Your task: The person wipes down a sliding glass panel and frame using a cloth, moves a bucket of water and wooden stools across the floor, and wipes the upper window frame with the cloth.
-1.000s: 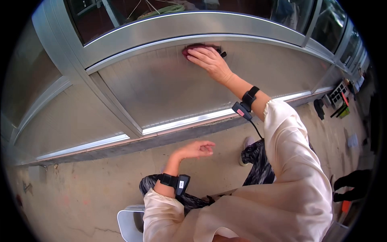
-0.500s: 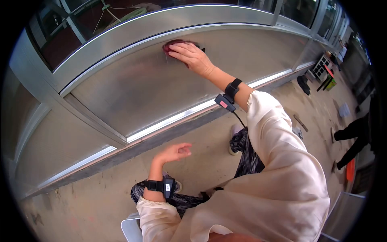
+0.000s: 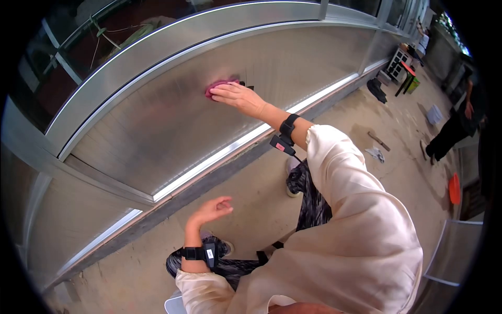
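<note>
My right hand [image 3: 239,98] presses a reddish-pink cloth [image 3: 219,86] flat against the brushed metal panel [image 3: 172,125], its fingers laid over the cloth. Part of the cloth is hidden beneath the hand. A small dark patch shows on the panel just beyond my knuckles. My left hand [image 3: 212,210] hovers above my knee, apart from the panel, with its fingers loosely bent and nothing in them. Both forearms wear black straps with small boxes.
A metal ledge [image 3: 246,138] runs along the panel's foot. On the floor lie a stick-like piece [image 3: 378,141] and a crumpled pale rag [image 3: 375,154]. Farther right are an orange basin [image 3: 454,189], a white container [image 3: 433,114], a red-topped stool [image 3: 407,69] and a person in dark clothes [image 3: 456,125].
My right hand and the cloth have slid down the panel. The whole view has shifted a little, and my left hand still hangs free near my knee.
</note>
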`<state>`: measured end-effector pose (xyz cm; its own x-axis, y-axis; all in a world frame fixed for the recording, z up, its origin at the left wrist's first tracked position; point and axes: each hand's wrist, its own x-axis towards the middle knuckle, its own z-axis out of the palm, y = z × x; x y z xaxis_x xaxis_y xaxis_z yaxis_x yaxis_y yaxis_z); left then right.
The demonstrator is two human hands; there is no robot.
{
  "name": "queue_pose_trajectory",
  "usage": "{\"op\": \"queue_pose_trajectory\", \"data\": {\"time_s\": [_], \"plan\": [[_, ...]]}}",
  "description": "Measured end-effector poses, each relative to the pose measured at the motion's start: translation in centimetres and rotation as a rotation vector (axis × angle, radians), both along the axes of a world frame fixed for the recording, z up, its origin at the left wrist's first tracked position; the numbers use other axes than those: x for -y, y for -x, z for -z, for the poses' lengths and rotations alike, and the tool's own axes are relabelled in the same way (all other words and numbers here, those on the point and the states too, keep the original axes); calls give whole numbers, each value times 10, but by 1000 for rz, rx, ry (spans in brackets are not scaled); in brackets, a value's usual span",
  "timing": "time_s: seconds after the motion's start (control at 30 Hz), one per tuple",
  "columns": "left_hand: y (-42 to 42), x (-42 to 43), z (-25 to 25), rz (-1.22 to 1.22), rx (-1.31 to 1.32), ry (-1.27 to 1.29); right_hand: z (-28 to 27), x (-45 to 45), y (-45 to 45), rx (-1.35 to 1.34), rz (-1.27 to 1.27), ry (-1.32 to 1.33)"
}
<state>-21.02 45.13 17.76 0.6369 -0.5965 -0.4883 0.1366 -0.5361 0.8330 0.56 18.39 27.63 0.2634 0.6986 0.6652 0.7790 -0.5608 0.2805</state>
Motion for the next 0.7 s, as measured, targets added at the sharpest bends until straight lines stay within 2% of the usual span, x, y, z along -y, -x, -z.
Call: {"op": "queue_pose_trajectory", "data": {"time_s": [0.07,0.13,0.27,0.33,0.37,0.47,0.53,0.63,0.67,0.7], "plan": [[-2,3,-9,31,23,-53,-51,-4,-1,148,42,-231],[-5,4,-3,45,58,-52,-76,-5,-8,249,40,-271],[-12,6,25,92,223,26,-30,1,-10,173,39,-237],[-13,8,27,87,207,27,13,14,-10,24,58,-41],[-15,9,26,92,195,35,31,20,-7,26,55,-46],[-15,8,18,50,106,-19,52,28,3,-126,78,93],[-10,8,9,29,102,-26,22,23,5,-78,122,3],[-13,7,11,23,119,-32,-58,11,-3,62,143,-224],[-13,6,11,37,138,-40,-68,11,-7,153,134,-344],[-14,6,12,43,142,-40,-65,12,-9,158,140,-344]]}}
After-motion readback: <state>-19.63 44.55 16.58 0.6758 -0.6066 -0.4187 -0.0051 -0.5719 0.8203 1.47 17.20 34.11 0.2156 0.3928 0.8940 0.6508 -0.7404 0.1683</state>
